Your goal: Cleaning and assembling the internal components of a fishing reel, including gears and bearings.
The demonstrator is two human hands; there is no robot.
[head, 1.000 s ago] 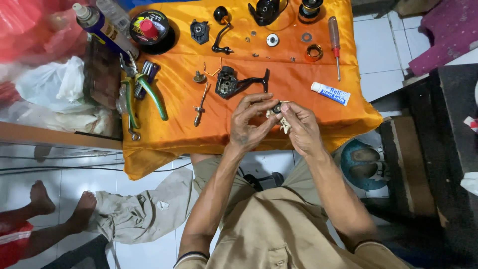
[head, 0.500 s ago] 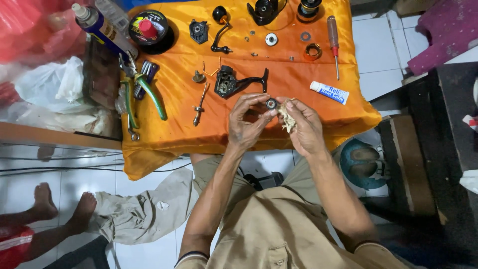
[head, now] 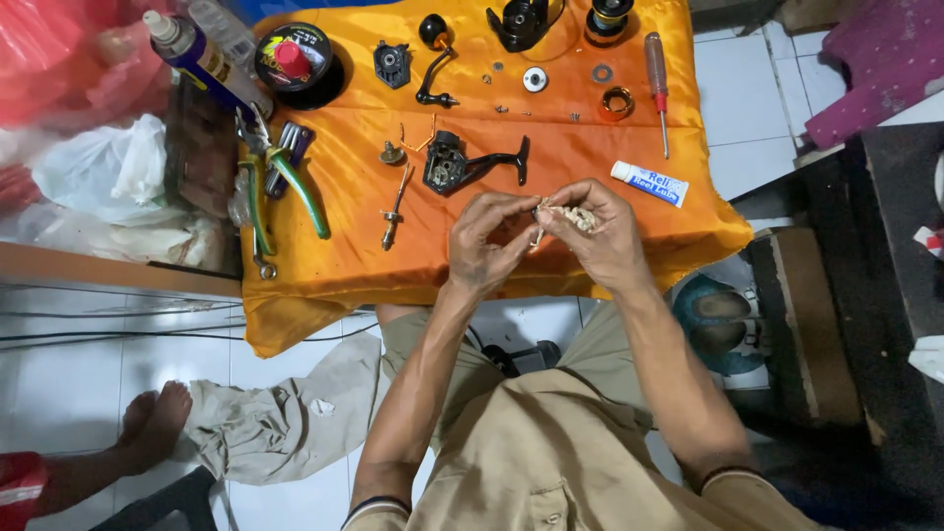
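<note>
1. Nearest the camera, both forearms reach out from a tan shirt toward the near edge of an orange cloth spread over a low table.
2. The left hand curls its fingers inward, thumb and fingertips pinching a small metal part that sits between the two hands; what kind of part it is cannot be told.
3. The right hand presses a crumpled pale rag against that same part, fingers closed around the wad. The two hands touch at the fingertips, above the cloth's near edge.
4. Just beyond the hands lies a black reel body with a crank arm, and beside it to the left a slim metal shaft.
5. To the right, a small white tube lies near the cloth's edge, with a red-handled screwdriver farther back.
6. On the left side, green-handled pliers rest on the cloth.
7. Farthest back stand a round black tin with a red top and a spray can.
</note>
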